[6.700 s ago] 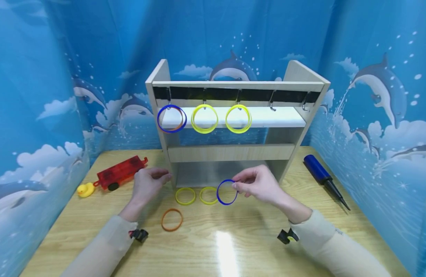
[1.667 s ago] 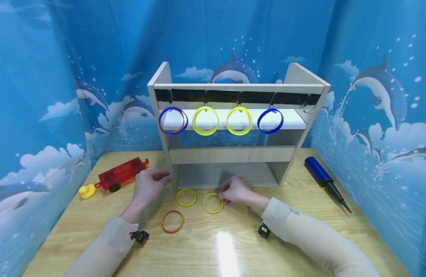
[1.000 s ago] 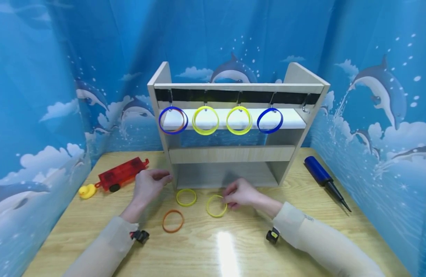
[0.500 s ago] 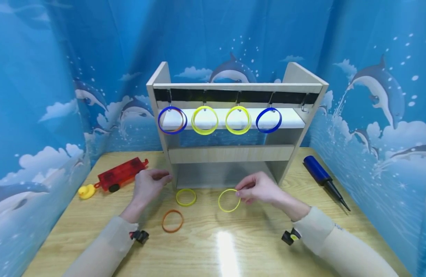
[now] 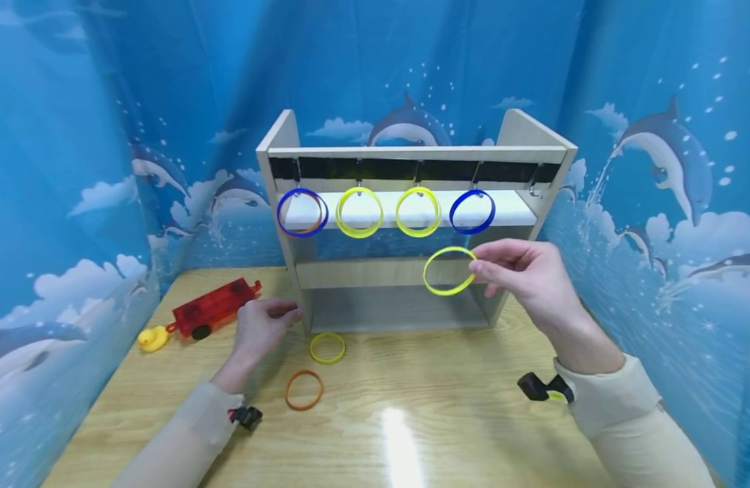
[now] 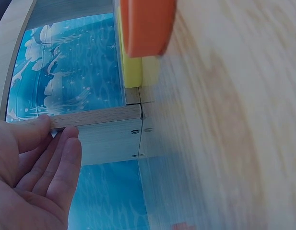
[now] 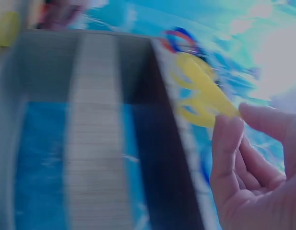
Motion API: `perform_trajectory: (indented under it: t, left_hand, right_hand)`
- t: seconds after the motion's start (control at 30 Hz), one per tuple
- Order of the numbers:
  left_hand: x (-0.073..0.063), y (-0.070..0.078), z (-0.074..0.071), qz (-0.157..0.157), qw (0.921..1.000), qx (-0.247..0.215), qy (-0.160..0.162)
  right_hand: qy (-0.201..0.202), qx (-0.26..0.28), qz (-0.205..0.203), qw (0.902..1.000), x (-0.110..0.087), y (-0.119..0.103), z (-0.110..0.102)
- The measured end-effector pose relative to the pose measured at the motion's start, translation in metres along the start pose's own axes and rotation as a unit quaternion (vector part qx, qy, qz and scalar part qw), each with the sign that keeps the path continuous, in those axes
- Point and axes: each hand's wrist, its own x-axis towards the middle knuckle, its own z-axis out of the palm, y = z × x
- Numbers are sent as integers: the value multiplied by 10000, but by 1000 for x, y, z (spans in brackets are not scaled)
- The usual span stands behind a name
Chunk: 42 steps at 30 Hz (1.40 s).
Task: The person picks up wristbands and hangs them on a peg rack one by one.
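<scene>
My right hand [image 5: 527, 278] pinches a thin yellow wristband [image 5: 448, 293] between thumb and fingertips, raised in front of the rack below the fourth hook. With thumb and fingers, my left hand [image 5: 265, 329] grips the front edge of the wooden rack's [image 5: 405, 272] left side panel. From the hooks hang a blue wristband [image 5: 302, 234] with an orange one behind it, yellow wristbands [image 5: 359, 234] on the second and third, and another blue wristband [image 5: 472, 232] on the fourth. The fifth hook [image 5: 536, 193] is bare. A yellow wristband [image 5: 328, 362] and an orange wristband [image 5: 302, 408] lie on the table.
On the left are a red toy wagon [image 5: 213, 305] and a yellow rubber duck [image 5: 152, 337]. A blue hand pump, visible earlier at the right, is now behind my right arm. Dolphin-print curtains [image 5: 186, 88] surround the table [image 5: 363, 440].
The blue wristband went from my right hand onto the fourth hook. My right hand then picked up a yellow wristband from the table and has lifted it up and rightward. My left hand stays put.
</scene>
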Motion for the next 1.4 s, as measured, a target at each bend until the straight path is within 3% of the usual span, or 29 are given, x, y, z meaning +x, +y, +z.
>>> perform_trajectory:
  t: [0.1, 0.2, 0.33, 0.47, 0.6, 0.8, 0.9, 1.17, 1.4]
  left_hand:
    - [0, -1, 0, 0, 10000, 19, 16]
    - [0, -2, 0, 5, 10000, 20, 9]
    - [0, -2, 2, 24, 10000, 2, -11]
    - [-1, -2, 2, -5, 10000, -33, -45]
    - [-1, -2, 2, 4, 10000, -85, -39]
    - [-1, -2, 0, 22, 9999, -118, -24]
    - [0, -2, 0, -36, 9999, -76, -64]
    - [1, -1, 0, 4, 9999, -129, -65]
    - [1, -3, 0, 119, 9999, -121, 0]
  right_hand:
    - [622, 883, -518, 9928, 3, -11, -4]
    - [1186, 1616, -721, 9771, 8, -15, -4]
    - [1842, 2064, -686, 9585, 15, -12, -3]
    - [2201, 2206, -480, 9490, 21, -3, -1]
    - [2222, 2094, -355, 9516, 23, 7, 0]
    - [1793, 1837, -259, 9662, 27, 15, 1]
    - [1695, 1790, -186, 9690, 29, 16, 2]
    - [1825, 1599, -22, 9701, 34, 17, 3]
    - [1843, 1748, -111, 9671, 35, 17, 1]
